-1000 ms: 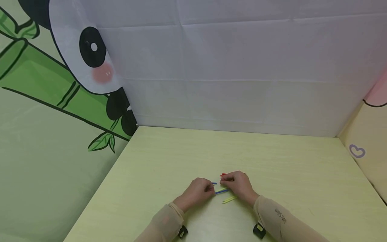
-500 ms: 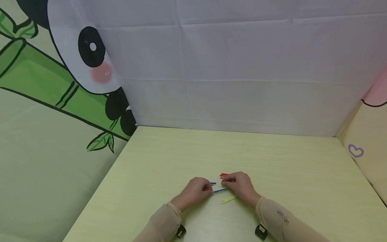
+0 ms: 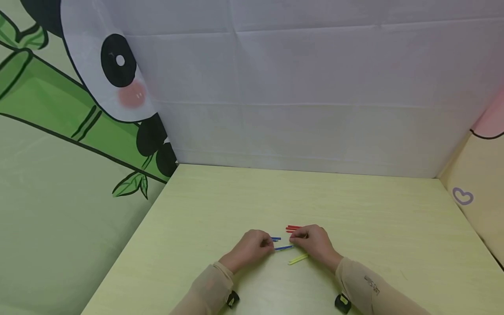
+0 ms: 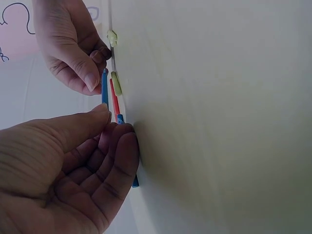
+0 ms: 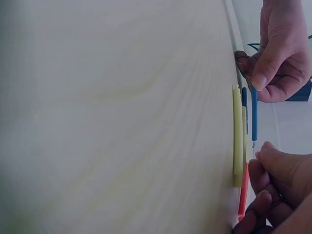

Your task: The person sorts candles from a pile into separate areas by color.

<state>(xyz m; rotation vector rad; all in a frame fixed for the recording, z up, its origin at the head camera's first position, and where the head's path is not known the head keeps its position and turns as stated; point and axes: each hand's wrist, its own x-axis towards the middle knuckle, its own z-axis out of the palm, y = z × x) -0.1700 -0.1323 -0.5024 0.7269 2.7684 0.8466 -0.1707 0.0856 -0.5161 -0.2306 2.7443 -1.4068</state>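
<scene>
In the head view my left hand (image 3: 252, 247) pinches a thin blue stick (image 3: 284, 248) near one end. The stick points across to my right hand (image 3: 315, 243), whose fingers curl beside its far tip. Seen from the right wrist, a fine pale strand (image 5: 253, 150) seems to run from the blue tip toward the right thumb and forefinger. Whether they pinch it is too small to tell. More blue sticks (image 3: 276, 239) lie behind the left fingers, partly hidden. Red sticks (image 3: 292, 229) lie beyond the right hand, and yellow sticks (image 3: 298, 259) lie on its near side.
All the loose sticks lie close together on the pale wooden table (image 3: 220, 197), around and between the hands. A white sheet (image 3: 295, 87) stands behind the table's far edge. At the left is a wall covering (image 3: 59, 210) with a panda and bamboo drawing.
My left hand has drawn slightly left with the blue stick, and my right hand has shifted slightly right. The gap between them is wider, and more of the red sticks shows.
</scene>
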